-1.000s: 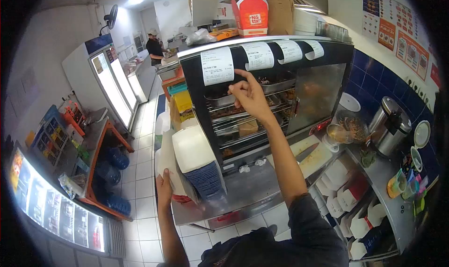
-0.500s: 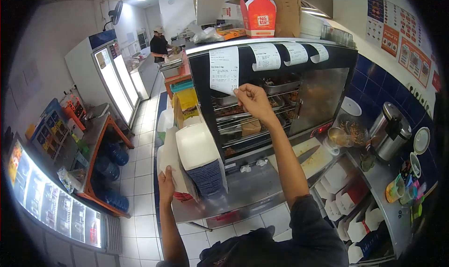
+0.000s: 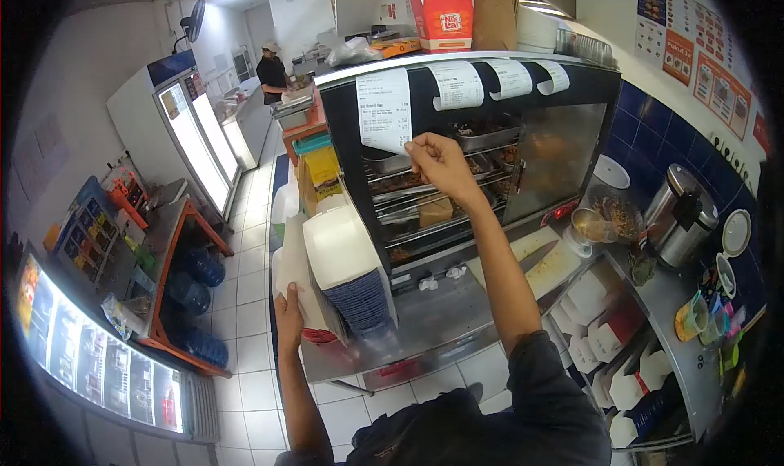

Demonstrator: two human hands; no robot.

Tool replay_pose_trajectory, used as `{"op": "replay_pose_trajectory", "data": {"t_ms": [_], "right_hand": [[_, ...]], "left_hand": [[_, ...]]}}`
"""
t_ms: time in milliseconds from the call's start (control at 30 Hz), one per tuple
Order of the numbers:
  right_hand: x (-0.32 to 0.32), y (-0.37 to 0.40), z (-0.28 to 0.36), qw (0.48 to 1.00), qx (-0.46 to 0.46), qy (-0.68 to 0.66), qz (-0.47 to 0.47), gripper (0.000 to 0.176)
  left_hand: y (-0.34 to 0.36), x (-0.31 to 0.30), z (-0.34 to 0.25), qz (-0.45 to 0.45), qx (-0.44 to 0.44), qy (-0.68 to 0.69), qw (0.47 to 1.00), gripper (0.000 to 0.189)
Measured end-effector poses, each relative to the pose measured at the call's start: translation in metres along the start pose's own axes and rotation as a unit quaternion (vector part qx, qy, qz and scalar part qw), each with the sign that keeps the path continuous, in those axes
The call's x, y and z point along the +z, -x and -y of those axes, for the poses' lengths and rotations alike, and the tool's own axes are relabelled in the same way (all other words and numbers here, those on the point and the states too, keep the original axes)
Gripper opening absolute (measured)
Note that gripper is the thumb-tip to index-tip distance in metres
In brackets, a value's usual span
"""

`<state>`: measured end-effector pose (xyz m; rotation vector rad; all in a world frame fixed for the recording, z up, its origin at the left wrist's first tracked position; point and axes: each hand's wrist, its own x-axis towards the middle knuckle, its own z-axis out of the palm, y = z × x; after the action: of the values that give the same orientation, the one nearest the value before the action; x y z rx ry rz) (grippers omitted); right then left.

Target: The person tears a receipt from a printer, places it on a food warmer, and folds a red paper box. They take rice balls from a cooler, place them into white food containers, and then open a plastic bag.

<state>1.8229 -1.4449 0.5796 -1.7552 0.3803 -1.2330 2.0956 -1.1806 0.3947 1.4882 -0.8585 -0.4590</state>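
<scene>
My right hand (image 3: 439,165) pinches the lower corner of the leftmost printed receipt (image 3: 384,111). That receipt hangs from the top edge of a black-framed food warmer (image 3: 478,274). Three shorter receipts, one of them a curled receipt (image 3: 457,86), hang to its right. Down at the left, my left hand (image 3: 289,319) is closed at the near edge of a stack of pale paper sheets (image 3: 304,274), its thumb on the edge and its other fingers partly hidden. Beside these sheets stands a tall stack of white-lined, blue-sided paper trays (image 3: 339,241).
Metal trays of food sit inside the warmer. A knife (image 3: 537,258) lies on a cutting board (image 3: 523,270). A red takeaway box (image 3: 443,17) stands on top. A steel urn (image 3: 679,213) is at right. One person (image 3: 272,74) stands at the back left.
The view has shifted slightly. My right hand keeps its pinch on the receipt's corner, and my left hand stays at the paper sheets.
</scene>
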Motion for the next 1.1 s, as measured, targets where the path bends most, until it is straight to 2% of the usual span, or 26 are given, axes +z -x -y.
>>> {"op": "replay_pose_trajectory", "data": {"t_ms": [233, 300, 833, 1033, 1100], "right_hand": [[-0.002, -0.001, 0.001, 1.000, -0.001, 0.011, 0.011, 0.023], [-0.003, 0.000, 0.002, 1.000, 0.008, 0.011, 0.007, 0.023], [-0.011, 0.006, 0.004, 1.000, 0.010, 0.006, 0.000, 0.022], [-0.016, 0.013, -0.003, 0.998, 0.026, 0.005, -0.056, 0.019], [-0.014, 0.021, -0.008, 0.995, -0.014, 0.039, -0.095, 0.016]], "left_hand": [[0.003, 0.004, -0.008, -0.022, 0.009, -0.001, 1.000, 0.046], [0.001, 0.001, -0.004, -0.012, -0.018, -0.022, 1.000, 0.047], [0.002, 0.005, -0.006, -0.039, 0.003, -0.035, 0.999, 0.044], [0.002, 0.007, -0.005, -0.031, 0.003, -0.006, 0.999, 0.042], [0.003, 0.011, -0.007, -0.047, 0.006, 0.015, 0.999, 0.042]]}}
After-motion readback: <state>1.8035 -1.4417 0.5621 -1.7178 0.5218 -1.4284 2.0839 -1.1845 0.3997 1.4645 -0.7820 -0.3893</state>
